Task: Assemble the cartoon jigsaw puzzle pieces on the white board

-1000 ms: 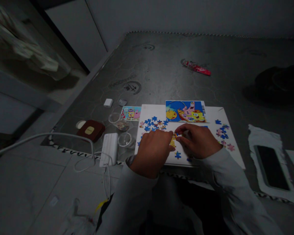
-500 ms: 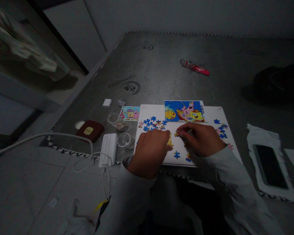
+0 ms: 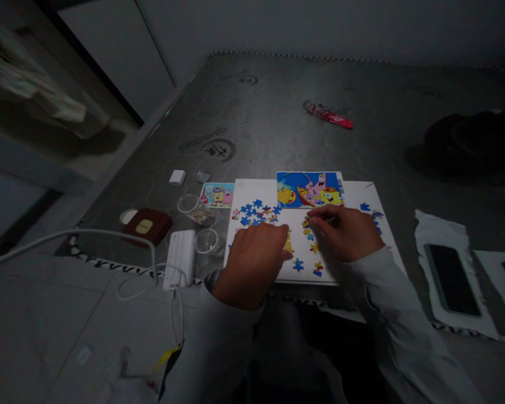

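Note:
My left hand (image 3: 255, 261) rests on a white board (image 3: 332, 269), back of the hand upward. Its thumb and index finger are apart, with joined yellow puzzle pieces (image 3: 289, 241) showing between them; the other fingers are hidden. My right hand (image 3: 345, 233) is closed in a pinch at a small puzzle piece (image 3: 306, 223), mostly covered by the fingertips. Just below that lie more yellow-and-blue pieces (image 3: 313, 247). Nearer the board's front edge are a blue piece (image 3: 298, 265) and a red-yellow-blue one (image 3: 318, 269). A pile of blue pieces (image 3: 252, 213) lies beyond my left hand.
A cartoon picture card (image 3: 309, 189) lies at the board's back edge, a second card (image 3: 217, 194) left of it. Clear plastic cups (image 3: 206, 241), a white power bank (image 3: 179, 259) with cables and a brown box (image 3: 147, 226) stand left. A phone (image 3: 452, 279) lies right.
My right hand has shifted slightly away from me, its fingertips now nearer the picture card. Pieces below it show more openly. My left hand keeps its place on the board; the whole view has shifted a little.

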### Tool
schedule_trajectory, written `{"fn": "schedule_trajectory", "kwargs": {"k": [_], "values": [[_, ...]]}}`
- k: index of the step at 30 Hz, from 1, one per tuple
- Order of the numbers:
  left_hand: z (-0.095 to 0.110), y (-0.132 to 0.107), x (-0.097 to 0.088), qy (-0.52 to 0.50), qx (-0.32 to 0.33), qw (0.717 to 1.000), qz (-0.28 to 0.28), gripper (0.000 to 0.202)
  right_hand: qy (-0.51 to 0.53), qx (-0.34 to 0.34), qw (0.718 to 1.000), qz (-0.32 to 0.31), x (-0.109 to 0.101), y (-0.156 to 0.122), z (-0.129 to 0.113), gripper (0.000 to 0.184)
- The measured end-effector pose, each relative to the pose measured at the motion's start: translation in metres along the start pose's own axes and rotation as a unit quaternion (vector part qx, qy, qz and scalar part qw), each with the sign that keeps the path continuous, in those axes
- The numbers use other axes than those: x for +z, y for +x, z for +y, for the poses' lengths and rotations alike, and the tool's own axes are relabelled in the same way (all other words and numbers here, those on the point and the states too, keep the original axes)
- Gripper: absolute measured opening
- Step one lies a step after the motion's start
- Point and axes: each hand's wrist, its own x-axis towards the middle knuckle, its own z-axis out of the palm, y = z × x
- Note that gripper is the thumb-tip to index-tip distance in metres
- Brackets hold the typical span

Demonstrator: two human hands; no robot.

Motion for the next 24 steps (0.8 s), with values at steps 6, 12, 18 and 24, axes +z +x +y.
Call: {"fn": "schedule_trajectory", "kwargs": {"k": [6,12,18,24], "values": [[0.0,0.0,-0.001,0.008,0.0,1.0,0.007,0.03,0.022,-0.035,0.998,-0.044,0.001,-0.002,-0.006,0.018],[-0.002,-0.001,0.001,0.003,0.008,1.0,0.005,0.031,0.005,-0.017,1.0,-0.015,-0.002,-0.001,-0.002,0.018],[-0.001,-0.002,-0.002,-0.009,-0.004,1.0,0.003,0.037,-0.06,0.023,0.998,-0.021,-0.009,0.002,0.009,0.016],[0.001,-0.003,-0.007,-0.016,-0.007,1.0,0.009,0.037,-0.073,0.021,0.996,-0.048,-0.01,0.0,0.006,0.007]]}}
